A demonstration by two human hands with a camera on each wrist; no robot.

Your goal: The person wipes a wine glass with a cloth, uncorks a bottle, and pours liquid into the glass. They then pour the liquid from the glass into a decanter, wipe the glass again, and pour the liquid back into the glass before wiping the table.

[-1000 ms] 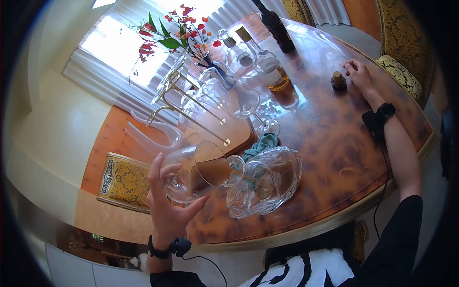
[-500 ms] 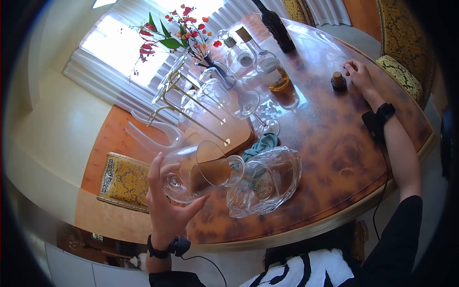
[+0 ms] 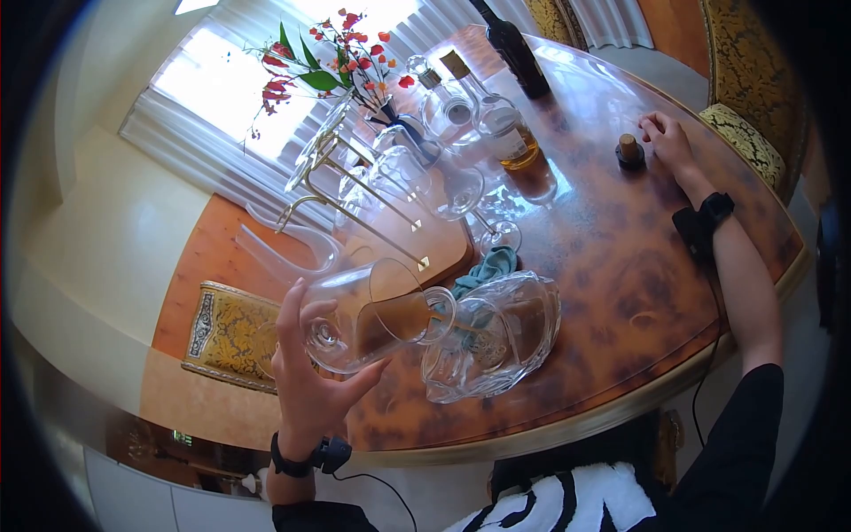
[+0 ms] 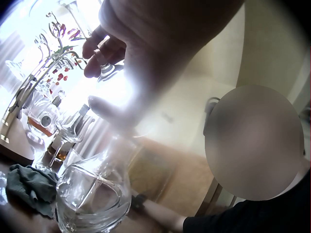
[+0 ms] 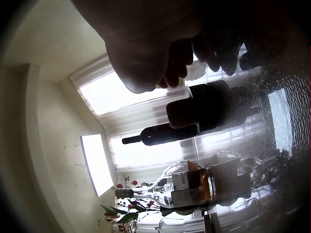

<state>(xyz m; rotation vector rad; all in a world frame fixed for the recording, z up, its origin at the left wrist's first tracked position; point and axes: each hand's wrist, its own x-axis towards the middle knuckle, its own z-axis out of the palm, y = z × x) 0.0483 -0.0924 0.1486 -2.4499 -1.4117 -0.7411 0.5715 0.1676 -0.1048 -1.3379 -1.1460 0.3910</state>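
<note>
My left hand (image 3: 310,386) holds a clear stemmed glass (image 3: 359,284), thumb on the near side and fingers round the far side. The glass is tipped sideways, its rim right at the neck of a cut-glass decanter (image 3: 523,350) on the table. Brown shows in the bowl; I cannot tell whether it is liquid or the table behind. In the left wrist view the decanter (image 4: 92,199) stands below that hand. My right hand (image 3: 667,140) rests on the table, fingers loosely curled, beside a cork-topped stopper (image 3: 629,152). That stopper (image 5: 182,113) looms dark in the right wrist view.
A teal cloth (image 3: 487,270) lies against the decanter. Beyond it stand a brass rack (image 3: 372,215) with hanging glasses, an upright glass (image 3: 456,191), an amber-filled bottle (image 3: 514,142), a dark wine bottle (image 3: 519,58) and flowers (image 3: 350,62). A curved glass vessel (image 3: 284,257) stands left.
The brown patch in the tilted bowl has shifted slightly, and the glass has tipped a touch more. The right hand has stayed in place.
</note>
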